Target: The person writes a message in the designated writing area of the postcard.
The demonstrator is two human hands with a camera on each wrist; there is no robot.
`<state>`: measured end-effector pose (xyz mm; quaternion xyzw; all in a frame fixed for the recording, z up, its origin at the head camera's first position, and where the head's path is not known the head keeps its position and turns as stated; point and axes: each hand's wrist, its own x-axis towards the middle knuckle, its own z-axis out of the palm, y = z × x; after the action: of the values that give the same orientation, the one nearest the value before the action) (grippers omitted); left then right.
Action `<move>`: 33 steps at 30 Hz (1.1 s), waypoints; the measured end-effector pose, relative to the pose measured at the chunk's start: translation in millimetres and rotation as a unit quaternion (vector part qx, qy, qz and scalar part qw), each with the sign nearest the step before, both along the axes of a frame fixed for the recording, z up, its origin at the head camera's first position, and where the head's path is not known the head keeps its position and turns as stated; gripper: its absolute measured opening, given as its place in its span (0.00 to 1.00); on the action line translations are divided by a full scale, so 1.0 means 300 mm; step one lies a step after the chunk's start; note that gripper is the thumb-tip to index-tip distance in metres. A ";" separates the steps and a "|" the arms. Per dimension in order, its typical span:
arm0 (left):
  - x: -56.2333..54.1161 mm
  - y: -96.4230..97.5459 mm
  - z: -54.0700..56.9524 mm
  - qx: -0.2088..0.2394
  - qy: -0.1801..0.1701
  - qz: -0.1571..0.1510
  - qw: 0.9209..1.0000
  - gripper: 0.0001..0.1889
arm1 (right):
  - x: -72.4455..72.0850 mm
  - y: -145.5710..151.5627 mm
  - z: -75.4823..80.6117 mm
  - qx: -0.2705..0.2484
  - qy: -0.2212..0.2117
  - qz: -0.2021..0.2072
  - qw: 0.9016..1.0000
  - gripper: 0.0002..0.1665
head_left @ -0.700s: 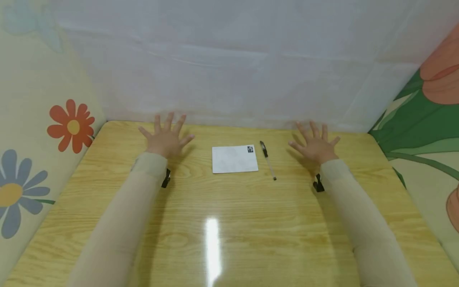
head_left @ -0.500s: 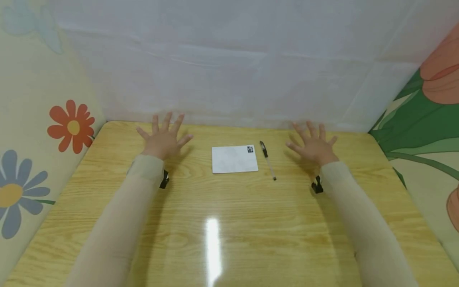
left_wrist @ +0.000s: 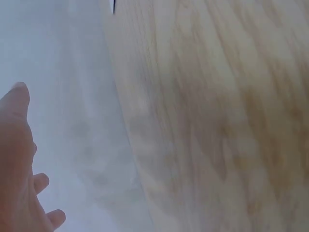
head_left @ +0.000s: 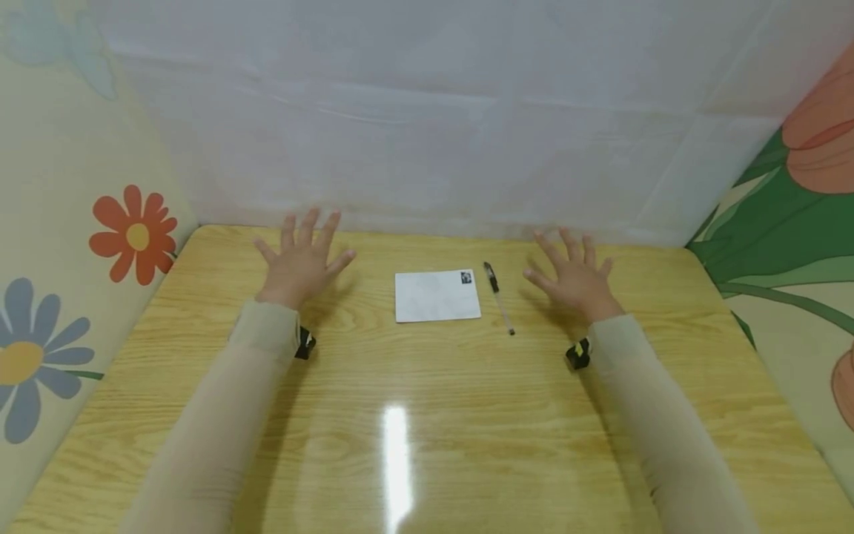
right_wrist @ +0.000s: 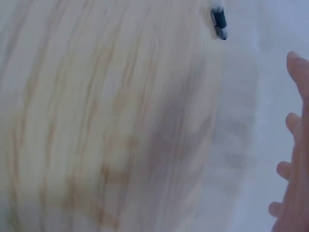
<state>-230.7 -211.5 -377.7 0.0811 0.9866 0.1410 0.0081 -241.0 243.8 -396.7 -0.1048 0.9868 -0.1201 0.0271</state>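
Note:
My left hand [head_left: 300, 267] hovers over the back left of the table, fingers spread and holding nothing. On the other side my right hand [head_left: 575, 280] is spread the same way, also holding nothing, right of the pen [head_left: 492, 279]. That pen is slim, with a clear barrel and a black upper part, and lies slightly slanted. Left of it lies a white rectangular envelope-like paper [head_left: 434, 298] with a small dark printed square in its top right corner. In the right wrist view the pen's dark end [right_wrist: 219, 20] shows at the top, with my fingertips [right_wrist: 292, 123] at the right edge.
The wood-grain table [head_left: 460, 386] reaches back to a white cloth backdrop [head_left: 427, 133]. Flower-printed panels [head_left: 47, 185] stand along the left side and at the right. Small black devices [head_left: 305, 343] sit at both wrists.
My right hand has moved left towards the pen and slightly nearer to me. The left hand has shifted slightly left. The paper and pen lie where they were.

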 end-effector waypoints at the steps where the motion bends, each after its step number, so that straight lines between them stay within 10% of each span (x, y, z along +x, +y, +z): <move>1: 0.004 0.004 -0.001 0.005 0.008 -0.002 1.000 0.42 | 0.001 -0.002 -0.002 -0.007 0.009 0.002 1.000 0.49; 21: 0.074 0.139 -0.017 0.082 0.172 -0.049 0.980 0.31 | 0.057 -0.102 -0.024 -0.147 0.093 0.017 0.985 0.35; 33: 0.100 0.225 -0.058 0.196 0.270 -0.095 0.938 0.22 | 0.076 -0.157 -0.029 -0.217 0.042 0.005 0.975 0.31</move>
<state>-200.6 -143.9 -395.1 0.2091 0.8923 0.3031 -0.2612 -218.2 196.9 -405.2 -0.1181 0.9369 -0.3270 -0.0373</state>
